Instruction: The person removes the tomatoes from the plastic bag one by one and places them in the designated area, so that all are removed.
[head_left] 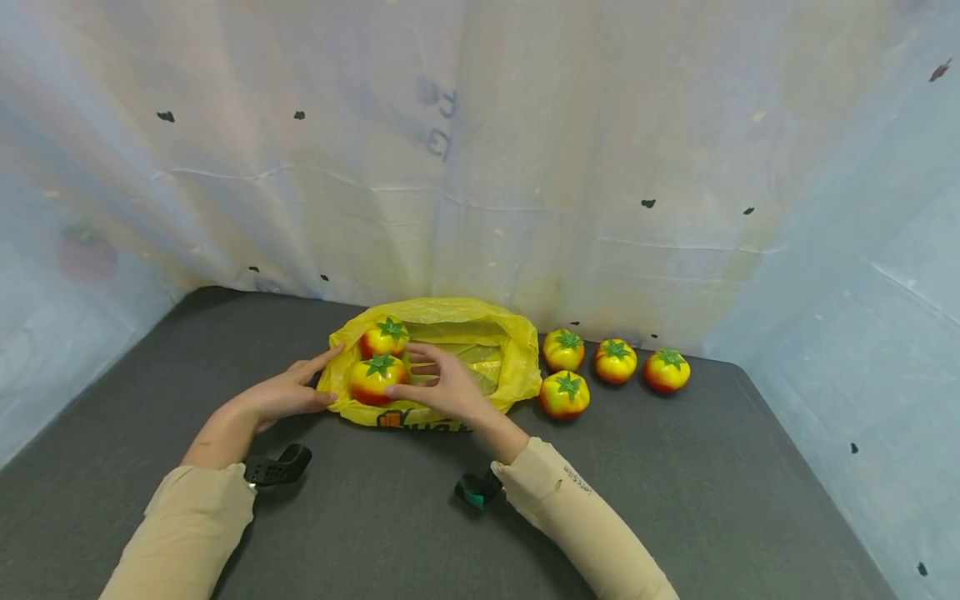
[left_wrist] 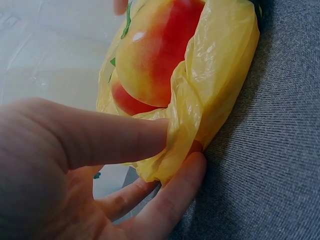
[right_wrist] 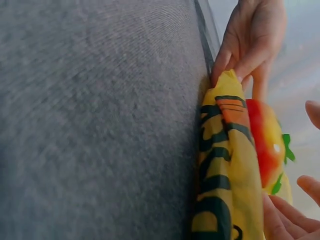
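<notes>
A yellow plastic bag [head_left: 521, 367] with dark lettering lies on its side, its mouth spread wide. Inside its left end sit two yellow-red tomatoes with green leafy tops, a front tomato [head_left: 367, 383] and a rear tomato [head_left: 378, 337]. My left hand [head_left: 285, 393] pinches the bag's left edge between thumb and fingers, clearest in the left wrist view, where the thumb [left_wrist: 125, 137] presses on the plastic. Over the bag's mouth, my right hand [head_left: 453, 387] is beside the tomatoes' right side, fingers spread apart. Whether its fingertips touch the front tomato is hard to tell.
Several more tomatoes stand on the dark grey table [head_left: 360, 525] right of the bag, the nearest tomato [head_left: 564, 396] close against it and the farthest tomato [head_left: 666, 372] further right. A pale sheet [head_left: 525, 150] hangs behind the table and along its sides.
</notes>
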